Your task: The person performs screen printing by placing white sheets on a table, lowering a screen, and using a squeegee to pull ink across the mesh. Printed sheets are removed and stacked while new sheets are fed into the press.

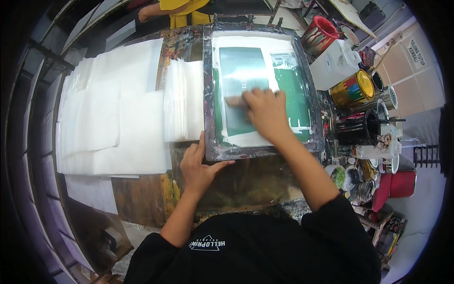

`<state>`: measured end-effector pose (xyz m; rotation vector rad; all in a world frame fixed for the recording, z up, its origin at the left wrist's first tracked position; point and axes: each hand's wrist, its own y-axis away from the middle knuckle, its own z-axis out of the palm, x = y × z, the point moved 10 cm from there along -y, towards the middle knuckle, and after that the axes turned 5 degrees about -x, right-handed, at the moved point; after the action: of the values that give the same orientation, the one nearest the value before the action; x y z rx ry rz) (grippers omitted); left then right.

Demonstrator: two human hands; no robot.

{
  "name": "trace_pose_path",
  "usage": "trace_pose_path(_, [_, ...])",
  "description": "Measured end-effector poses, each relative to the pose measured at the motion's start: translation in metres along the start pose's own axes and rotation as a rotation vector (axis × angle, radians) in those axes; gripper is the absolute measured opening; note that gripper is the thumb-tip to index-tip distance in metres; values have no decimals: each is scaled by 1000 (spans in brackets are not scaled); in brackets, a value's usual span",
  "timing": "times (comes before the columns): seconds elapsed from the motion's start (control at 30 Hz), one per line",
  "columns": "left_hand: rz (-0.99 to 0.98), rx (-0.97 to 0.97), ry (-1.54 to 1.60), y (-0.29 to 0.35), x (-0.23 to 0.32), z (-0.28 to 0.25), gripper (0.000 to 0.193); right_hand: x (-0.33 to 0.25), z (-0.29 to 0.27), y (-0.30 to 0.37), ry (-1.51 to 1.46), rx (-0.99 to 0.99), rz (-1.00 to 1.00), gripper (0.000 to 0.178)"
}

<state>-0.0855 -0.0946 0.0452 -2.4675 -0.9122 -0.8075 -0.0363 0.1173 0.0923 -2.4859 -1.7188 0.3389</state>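
Observation:
A screen-printing frame (265, 151) with a dark, paint-stained border lies on the table in front of me. Green areas and white strips cover its mesh, and a glossy rectangular panel (243, 61) fills the left part. My right hand (266, 111) is closed around a brownish squeegee (235, 101) on this panel; motion blurs the tool, and my fingers hide part of it. At the frame's near left corner, my left hand (195, 165) rests with index finger along the side and thumb stretched along the front edge.
Stacked white sheets (109, 123) spread over the left, with a smaller stack (182, 102) beside the frame. Paint cans (352, 90), a white jerrycan (333, 64) and a red bucket (319, 34) crowd the right edge. Beyond the table stands a person in yellow (184, 14).

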Motion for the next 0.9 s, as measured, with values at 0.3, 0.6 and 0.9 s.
trace_pose_path(0.3, [121,74,140,-4,12,-7,114,95,27,-188,-48,-402,21,41])
trace_pose_path(0.6, [110,64,182,0,16,-10,102,42,3,-81,94,-170,-4,32])
trace_pose_path(0.9, [102,269,810,-26,54,-50,73,-49,-146,40,1,95,-79,52])
